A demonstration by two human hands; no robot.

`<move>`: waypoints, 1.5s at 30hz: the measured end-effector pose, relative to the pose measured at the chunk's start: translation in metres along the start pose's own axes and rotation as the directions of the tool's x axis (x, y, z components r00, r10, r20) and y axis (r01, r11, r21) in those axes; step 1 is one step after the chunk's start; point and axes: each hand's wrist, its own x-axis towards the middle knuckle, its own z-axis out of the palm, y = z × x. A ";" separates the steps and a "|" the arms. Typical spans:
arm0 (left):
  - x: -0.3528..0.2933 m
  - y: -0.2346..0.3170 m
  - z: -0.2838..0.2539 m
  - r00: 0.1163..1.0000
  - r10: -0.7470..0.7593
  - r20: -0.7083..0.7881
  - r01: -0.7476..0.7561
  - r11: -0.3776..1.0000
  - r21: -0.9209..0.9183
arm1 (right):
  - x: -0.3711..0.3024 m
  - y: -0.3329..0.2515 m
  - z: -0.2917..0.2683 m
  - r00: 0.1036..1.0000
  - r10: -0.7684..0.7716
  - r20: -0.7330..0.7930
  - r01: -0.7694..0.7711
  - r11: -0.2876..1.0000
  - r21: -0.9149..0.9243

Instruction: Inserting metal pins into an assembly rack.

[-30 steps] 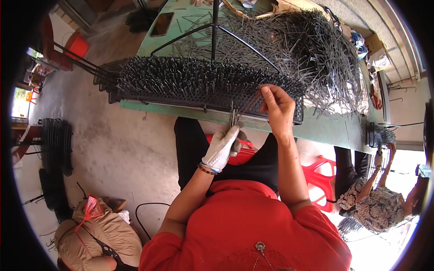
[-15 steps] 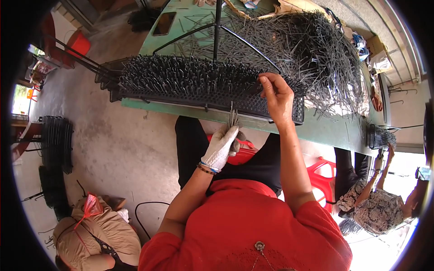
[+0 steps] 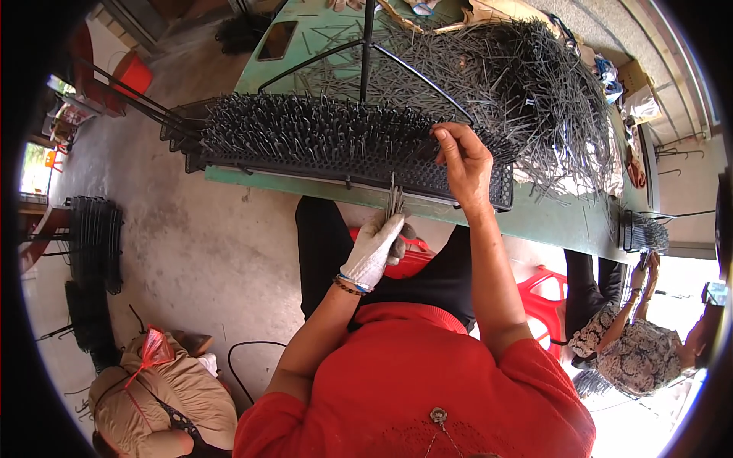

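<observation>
A long black perforated rack lies along the table's near edge, its holes crowded with upright thin dark metal pieces. Bare holes show along its front strip and at its right end. My left hand, in a white glove with grey fingertips, is closed round a small bunch of thin grey metal strips just in front of the rack. Over the rack's right part is my bare right hand, thumb and fingers pinched together at the standing pieces. Whatever sits between those fingertips is too small to make out.
A large heap of loose strips covers the green table behind the rack. A black wire frame rises from the rack. At the right, a co-worker reaches to another small rack. A phone lies far left.
My right hand has shifted slightly left over the rack, still pinched. My left hand stays nearly still with its bunch. The co-worker's hands have moved a little.
</observation>
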 end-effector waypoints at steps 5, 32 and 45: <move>0.001 -0.002 -0.001 1.000 0.003 0.007 -0.003 1.000 0.011 | -0.003 -0.004 0.001 1.000 -0.017 0.004 0.017 1.000 -0.018; 0.002 -0.006 -0.002 0.999 -0.035 0.001 0.035 0.999 0.021 | -0.012 0.007 0.010 0.976 -0.212 -0.039 0.200 0.958 -0.206; 0.005 -0.011 -0.004 0.999 -0.040 -0.003 0.040 0.999 0.019 | -0.012 0.005 0.005 0.959 -0.281 0.039 0.277 0.898 -0.341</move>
